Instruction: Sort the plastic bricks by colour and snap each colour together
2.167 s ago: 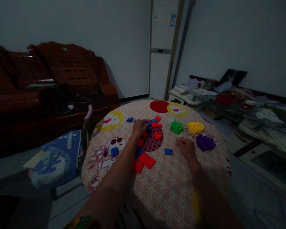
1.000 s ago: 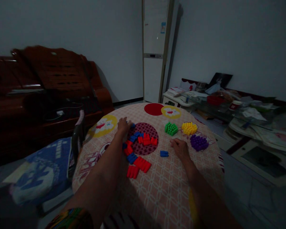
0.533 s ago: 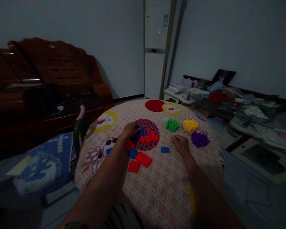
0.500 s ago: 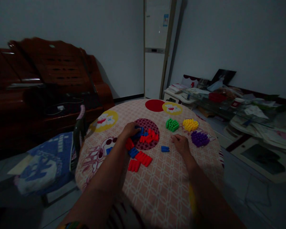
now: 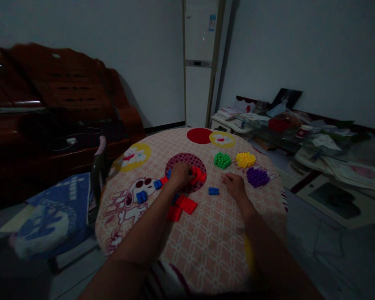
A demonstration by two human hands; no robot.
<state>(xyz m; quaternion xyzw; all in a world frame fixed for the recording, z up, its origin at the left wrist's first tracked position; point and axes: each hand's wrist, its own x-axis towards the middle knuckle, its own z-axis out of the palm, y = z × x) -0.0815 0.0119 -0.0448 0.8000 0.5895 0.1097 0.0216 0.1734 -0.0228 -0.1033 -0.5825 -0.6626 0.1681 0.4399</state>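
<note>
My left hand (image 5: 180, 175) is over the dark red printed circle in the middle of the table, fingers curled down among small plastic toy pieces. Whatever its fingertips pinch is hidden. Red pieces (image 5: 198, 176) lie just right of the fingertips, and more red pieces (image 5: 186, 204) sit nearer me, partly behind my forearm. To its left are a blue piece (image 5: 158, 184) and a blue pair (image 5: 141, 196). My right hand (image 5: 234, 184) rests loosely closed on the cloth, with nothing visible in it. Left of it lies another blue piece (image 5: 213, 191), apart from the fingers.
Green (image 5: 222, 160), yellow (image 5: 245, 159) and purple (image 5: 258, 177) clusters of toy pieces stand at the table's right. A patterned cloth (image 5: 206, 241) covers the round table. A chair with a blue cover (image 5: 59, 216) is at left, a cluttered cabinet (image 5: 281, 125) at right.
My left hand went out to the far left, then came back to the right over the pile. Blue pieces at the left are uncovered now. My right hand stays in place; the view shifts slightly.
</note>
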